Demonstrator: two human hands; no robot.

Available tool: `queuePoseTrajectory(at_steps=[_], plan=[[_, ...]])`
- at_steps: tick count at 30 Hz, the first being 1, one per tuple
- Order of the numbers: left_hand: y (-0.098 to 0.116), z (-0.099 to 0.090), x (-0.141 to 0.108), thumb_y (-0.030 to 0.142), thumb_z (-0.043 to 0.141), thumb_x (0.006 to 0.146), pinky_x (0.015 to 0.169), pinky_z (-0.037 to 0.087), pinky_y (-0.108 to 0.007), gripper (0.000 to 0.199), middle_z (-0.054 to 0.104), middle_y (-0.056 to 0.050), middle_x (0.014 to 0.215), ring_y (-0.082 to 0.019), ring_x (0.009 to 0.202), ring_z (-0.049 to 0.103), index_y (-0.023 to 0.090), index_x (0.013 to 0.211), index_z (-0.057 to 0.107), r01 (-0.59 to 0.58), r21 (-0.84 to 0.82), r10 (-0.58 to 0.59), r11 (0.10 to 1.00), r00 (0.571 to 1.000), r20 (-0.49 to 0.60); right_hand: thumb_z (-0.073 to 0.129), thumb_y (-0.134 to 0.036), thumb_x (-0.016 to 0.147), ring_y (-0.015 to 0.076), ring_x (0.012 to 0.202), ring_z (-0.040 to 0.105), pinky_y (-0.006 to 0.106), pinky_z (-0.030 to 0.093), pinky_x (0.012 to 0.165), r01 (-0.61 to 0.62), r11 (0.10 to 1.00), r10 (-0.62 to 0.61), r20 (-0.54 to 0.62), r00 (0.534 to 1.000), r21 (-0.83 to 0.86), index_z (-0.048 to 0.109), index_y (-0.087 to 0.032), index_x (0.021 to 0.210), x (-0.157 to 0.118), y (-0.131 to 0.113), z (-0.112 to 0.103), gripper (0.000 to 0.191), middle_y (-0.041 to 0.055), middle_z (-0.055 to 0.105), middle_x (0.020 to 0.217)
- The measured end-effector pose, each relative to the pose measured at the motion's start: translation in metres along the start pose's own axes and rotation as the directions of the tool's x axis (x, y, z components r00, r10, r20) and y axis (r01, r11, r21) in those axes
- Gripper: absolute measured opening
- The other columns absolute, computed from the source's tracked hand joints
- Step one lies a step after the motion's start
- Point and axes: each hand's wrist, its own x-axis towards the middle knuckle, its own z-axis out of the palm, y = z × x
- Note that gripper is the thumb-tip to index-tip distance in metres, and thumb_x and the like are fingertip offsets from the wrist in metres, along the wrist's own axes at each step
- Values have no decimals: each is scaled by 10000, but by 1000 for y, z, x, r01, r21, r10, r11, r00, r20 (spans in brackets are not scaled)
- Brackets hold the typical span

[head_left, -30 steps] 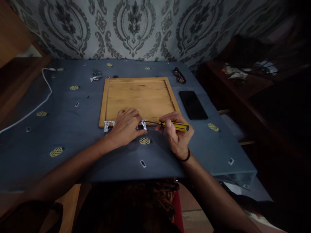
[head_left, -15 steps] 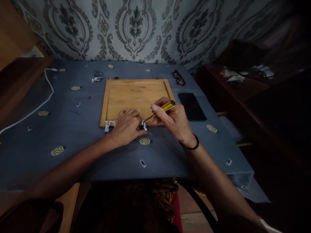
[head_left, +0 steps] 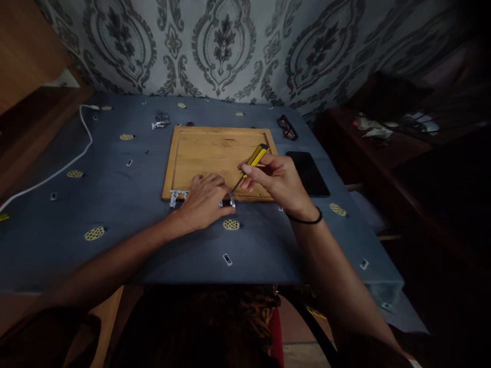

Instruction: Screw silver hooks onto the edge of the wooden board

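Where the table came nearest: a blue-grey cloth (head_left: 172,266), printed with yellow pineapples and small lettered tags, covered the top.
Wristband: one black band (head_left: 307,221) circled the right wrist.
Left hand: the left hand (head_left: 207,202) lay palm down over the board's near edge, fingers bent, thumb out toward the right; whether it gripped anything beneath could not be told.
Hinges, fitted side: a bright metal hinge (head_left: 174,198) sat at the near left corner of the board, and a second hinge (head_left: 232,202) showed just right of the left thumb; both reached past the near edge.
Right hand: the right hand (head_left: 282,181) was closed about a screwdriver, held between thumb and fingers.
Screwdriver: the yellow-and-black screwdriver (head_left: 256,156) slanted, handle up and to the right, its shaft running down to the second hinge; contact at the tip was too small to tell.
Board: one framed wooden board (head_left: 215,163) lay flat at mid-table, under both hands.
Phone: a dark, flat phone (head_left: 312,176) lay right of the board, partly behind the right hand.
Cable: a white cable (head_left: 86,130) curved along the far left.
Eyeglasses: one dark-framed pair (head_left: 287,128) rested beyond the board's far right corner.
Loose metal: a small cluster of metal pieces (head_left: 160,121) lay beyond its far left corner.
Backdrop: a grey patterned curtain (head_left: 224,51) hung behind the table.
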Motion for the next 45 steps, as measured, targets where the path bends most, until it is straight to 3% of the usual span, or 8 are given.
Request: queuePoseTrajectory(at_steps=[3, 6, 9, 15, 22, 28, 45], plan=[[0, 1, 0, 452, 758, 922, 959, 401, -447, 318, 698, -93, 1110, -292, 1111, 614, 152, 998, 685, -2, -1, 2, 1000, 1000, -12, 923, -583, 660, 75, 423, 558, 201, 456, 381, 67, 998, -68, -126, 990, -16, 687, -193, 755, 3, 13, 7, 466, -55, 623, 594], [1, 1, 0, 456, 763, 916, 955, 406, -442, 325, 696, -99, 1112, -292, 1108, 615, 152, 995, 683, 14, -5, -14, 1000, 1000, -2, 904, -599, 682, 68, 413, 534, 204, 466, 388, 82, 996, -84, -192, 978, -19, 644, -200, 744, 3, 21, 13, 481, -63, 595, 594], [2, -1, 0, 462, 772, 909, 974, 402, -451, 338, 695, -104, 1126, -298, 1128, 615, 149, 1009, 690, 24, -7, -23, 1000, 1000, 14, 901, -602, 690, 76, 441, 578, 199, 499, 415, 76, 997, -72, -186, 980, 12, 625, -207, 784, 2, 23, 13, 491, -56, 620, 632], [5, -5, 1, 452, 790, 898, 985, 408, -479, 350, 696, -107, 1139, -314, 1160, 616, 143, 1037, 700, 37, -20, -37, 999, 998, 42, 811, -560, 836, 82, 567, 677, 206, 583, 531, 93, 992, -81, -127, 989, 90, 735, -223, 1100, -6, 24, 5, 435, -7, 733, 866], [3, -3, 0, 451, 790, 901, 966, 407, -455, 344, 700, -108, 1132, -303, 1133, 622, 148, 1032, 694, 23, -29, -22, 999, 1000, 16, 917, -454, 740, 56, 438, 561, 197, 494, 406, 161, 984, -138, -241, 961, 78, 739, -196, 816, -11, 24, 8, 322, -11, 732, 773], [3, -4, 0, 438, 799, 897, 1003, 386, -476, 347, 690, -98, 1142, -302, 1165, 613, 144, 1057, 706, 35, -44, -33, 998, 999, 44, 899, -506, 750, 65, 420, 561, 200, 484, 396, 267, 963, -222, -423, 878, 49, 678, -206, 788, -11, 24, 7, 375, -13, 758, 747], [2, -2, 1, 466, 785, 902, 970, 380, -460, 353, 687, -93, 1121, -303, 1140, 607, 147, 1033, 707, 33, -28, -31, 999, 999, 43, 898, -526, 743, 74, 425, 573, 193, 478, 381, 229, 973, -224, -343, 912, -26, 652, -219, 789, -12, 28, 9, 396, -60, 653, 657]])
